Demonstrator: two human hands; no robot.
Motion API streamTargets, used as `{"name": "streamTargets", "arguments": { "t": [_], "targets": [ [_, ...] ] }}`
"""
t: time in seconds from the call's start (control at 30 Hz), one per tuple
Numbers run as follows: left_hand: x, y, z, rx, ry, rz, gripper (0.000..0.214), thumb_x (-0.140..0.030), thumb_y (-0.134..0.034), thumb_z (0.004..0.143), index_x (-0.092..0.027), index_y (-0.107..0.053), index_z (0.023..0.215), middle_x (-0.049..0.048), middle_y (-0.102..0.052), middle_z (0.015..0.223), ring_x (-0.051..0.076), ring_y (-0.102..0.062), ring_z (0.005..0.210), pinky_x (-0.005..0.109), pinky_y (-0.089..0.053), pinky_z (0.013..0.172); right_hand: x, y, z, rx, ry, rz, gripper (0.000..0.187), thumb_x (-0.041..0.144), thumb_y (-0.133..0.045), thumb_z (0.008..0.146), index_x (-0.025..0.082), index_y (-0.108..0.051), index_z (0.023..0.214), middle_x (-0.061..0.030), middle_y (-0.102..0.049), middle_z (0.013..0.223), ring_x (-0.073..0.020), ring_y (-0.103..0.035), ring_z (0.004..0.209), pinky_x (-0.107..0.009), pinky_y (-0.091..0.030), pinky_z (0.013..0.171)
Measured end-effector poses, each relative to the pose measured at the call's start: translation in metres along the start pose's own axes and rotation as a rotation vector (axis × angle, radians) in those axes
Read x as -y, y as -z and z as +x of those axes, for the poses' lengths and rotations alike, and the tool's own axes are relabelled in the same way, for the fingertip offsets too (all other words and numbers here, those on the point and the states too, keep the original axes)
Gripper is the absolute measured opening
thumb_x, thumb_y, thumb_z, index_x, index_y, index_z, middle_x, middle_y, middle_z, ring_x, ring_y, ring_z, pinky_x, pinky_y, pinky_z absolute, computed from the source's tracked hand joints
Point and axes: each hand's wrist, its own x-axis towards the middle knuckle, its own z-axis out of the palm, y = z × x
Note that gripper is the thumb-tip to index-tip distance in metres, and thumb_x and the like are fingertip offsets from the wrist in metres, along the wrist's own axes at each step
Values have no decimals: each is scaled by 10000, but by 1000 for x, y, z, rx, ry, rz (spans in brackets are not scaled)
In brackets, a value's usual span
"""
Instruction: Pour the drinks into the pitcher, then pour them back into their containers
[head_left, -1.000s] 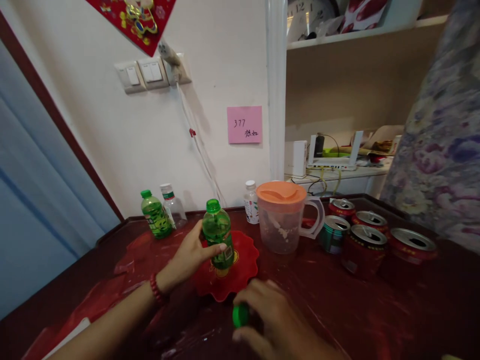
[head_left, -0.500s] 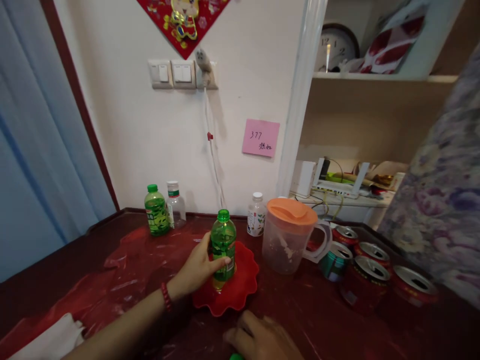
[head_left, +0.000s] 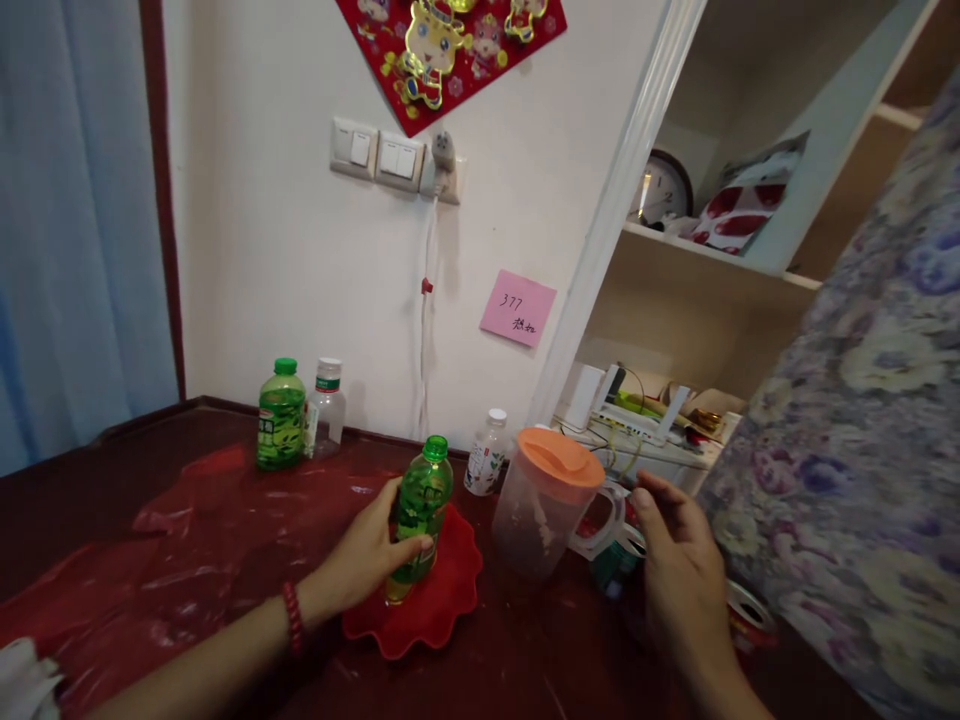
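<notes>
Nearly vertical lengthwise, green bottle [head_left: 426, 498] pointing neck-up, left hand [head_left: 371, 553] wrapped round it, right hand [head_left: 684, 575] loosely spread, empty.

A pale wall [head_left: 360, 270] spans ten to one o'clock before me, with white switches [head_left: 375, 155] at eleven and a red-and-gold hanging [head_left: 442, 60] at twelve. I see a blue curtain [head_left: 75, 230] toward ten o'clock and a flowered curtain [head_left: 862, 420] at three. Shelves [head_left: 667, 300] holding a round clock [head_left: 661, 190] stand at two; a dark red table [head_left: 547, 650] stretches across six under dim light.
</notes>
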Motion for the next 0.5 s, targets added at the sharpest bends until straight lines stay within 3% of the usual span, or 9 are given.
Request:
{"name": "streamTargets", "arguments": {
  "t": [0.1,0.17,0.33,0.5],
  "targets": [
    [-1,-1,-2,3,-9,-4,596,-297,-685,730,-186,-452,1267,111,-633,1250,288,-590,1146,430,-439,1015,-24,-2,11,64,-114,41,702,670,-738,700,207,-625,1216,-75,-619,1265,-295,-549,1169,-387,-437,971],
    [0,-1,-3,2,-21,3,613,-279,-682,734,-192,-442,1291,111,-618,1280,283,-578,1168,435,-425,1037,-36,-5,10,109,-168,67,680,681,-759,675,200,-652,1144,-69,-651,1199,-291,-565,1144,-378,-451,957],
    [4,-1,-5,-13,-62,4,614,-250,-667,750,-207,-443,1320,108,-610,1293,286,-575,1178,446,-426,1040,-51,-13,-1,217,-275,202,586,714,-758,669,166,-665,857,-46,-667,834,-240,-633,782,-328,-528,688],
    [6,-1,-6,-15,-80,16,609,-236,-662,768,-217,-445,1337,103,-613,1286,293,-569,1189,434,-429,1027,-57,-28,-7,101,-268,318,556,672,-823,614,186,-575,716,50,-512,622,-122,-478,542,-232,-464,529]
  ]
}}
